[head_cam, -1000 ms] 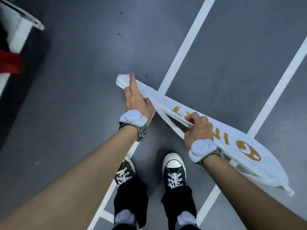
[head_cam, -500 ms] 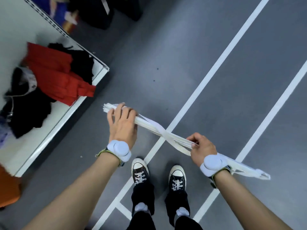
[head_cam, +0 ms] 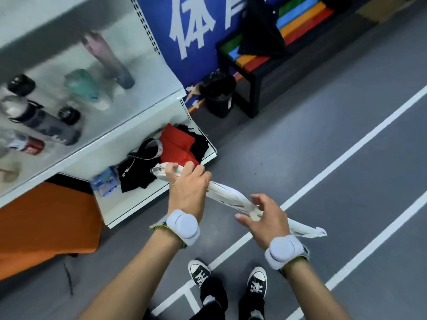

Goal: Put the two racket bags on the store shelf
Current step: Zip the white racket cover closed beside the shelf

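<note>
My left hand (head_cam: 188, 188) is clamped round the white racket bag (head_cam: 227, 197) near its zipper end; my right hand (head_cam: 265, 219) holds its strap loosely, fingers half open. Carrying step: next, swing that zipper end forward onto the store shelf (head_cam: 129, 205) just ahead.

A blue banner (head_cam: 198, 31) at the top centre of the frame carries large white Chinese characters. The first reads 体; the one beside it is cut off by the top edge and partly covered by a dark cloth, so it cannot be read.

On the lower shelf (head_cam: 129, 204), left of centre, a black garment (head_cam: 136, 174) bears a short line of small white letters, too small and tilted to read.

A red-banded bottle (head_cam: 27, 146) at the far left shows white marks on its label, blurred beyond reading.

The white bag (head_cam: 228, 197) in the hands shows only thin dark marks along its folds, not legible.
</note>
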Available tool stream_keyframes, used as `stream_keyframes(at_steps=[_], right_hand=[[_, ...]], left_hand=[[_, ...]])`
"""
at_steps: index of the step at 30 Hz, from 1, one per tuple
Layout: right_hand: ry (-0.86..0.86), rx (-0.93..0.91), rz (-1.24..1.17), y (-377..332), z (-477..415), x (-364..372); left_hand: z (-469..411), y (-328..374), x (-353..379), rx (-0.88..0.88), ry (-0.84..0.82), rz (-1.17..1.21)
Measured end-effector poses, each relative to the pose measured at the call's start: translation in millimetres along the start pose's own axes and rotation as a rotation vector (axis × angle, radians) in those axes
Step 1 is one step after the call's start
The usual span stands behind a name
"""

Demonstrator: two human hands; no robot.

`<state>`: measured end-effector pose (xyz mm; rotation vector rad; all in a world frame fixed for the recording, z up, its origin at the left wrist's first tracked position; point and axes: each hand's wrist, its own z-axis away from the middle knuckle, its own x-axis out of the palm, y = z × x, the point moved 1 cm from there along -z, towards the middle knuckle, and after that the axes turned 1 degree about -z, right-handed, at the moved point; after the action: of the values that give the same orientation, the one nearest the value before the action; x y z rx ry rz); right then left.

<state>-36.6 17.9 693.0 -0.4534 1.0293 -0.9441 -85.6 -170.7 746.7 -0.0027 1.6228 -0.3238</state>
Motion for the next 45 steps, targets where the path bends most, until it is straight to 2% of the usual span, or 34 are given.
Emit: stream_keyframes(at_steps=[5,9,12,13,14,16,19,20,24,28,31,37,40,45], right_hand=[[0.11,-0.2,0.044,-91,31,-12],[0.136,-0.186,-0.019,-150,52,-19],[0.212,-0.125,0.067,-196,54,-21],[0.238,-0.131,0.088,-213,62,-19],[0.253,-0.216,0.099,-261,80,-4],[0.182,-0.317,0.121,-290,99,5],[-0.069,-0.47,0.141,-314,125,28],[-0.104,-0.499,0.137,-316,132,34],[-0.11,-0.631,0.05,-378,162,75],[-0.093,-0.615,-0.096,-416,172,100],[-0.086,-0.638,-0.07,-438,164,111],[-0.131,-0.777,0.071,-488,134,112],[-0.192,-0.817,0.139,-511,115,107],[-0.238,-0.816,0.251,-536,84,99]], left_hand=[[20,-59,-101,-0.146,0.078,-0.046],[41,-113,-157,-0.189,0.14,-0.076],[52,-150,-188,-0.183,0.163,-0.075],[59,-163,-200,-0.182,0.177,-0.061],[75,-202,-224,-0.21,0.212,-0.069],[81,-222,-239,-0.202,0.249,-0.078],[81,-233,-250,-0.161,0.277,-0.085],[80,-233,-254,-0.133,0.307,-0.082],[91,-289,-279,-0.125,0.442,-0.116],[97,-323,-284,-0.114,0.563,-0.103],[102,-348,-284,-0.161,0.611,-0.023],[94,-408,-298,-0.542,0.602,0.31],[84,-423,-305,-0.598,0.619,0.568],[61,-431,-304,-0.7,0.527,0.672]])
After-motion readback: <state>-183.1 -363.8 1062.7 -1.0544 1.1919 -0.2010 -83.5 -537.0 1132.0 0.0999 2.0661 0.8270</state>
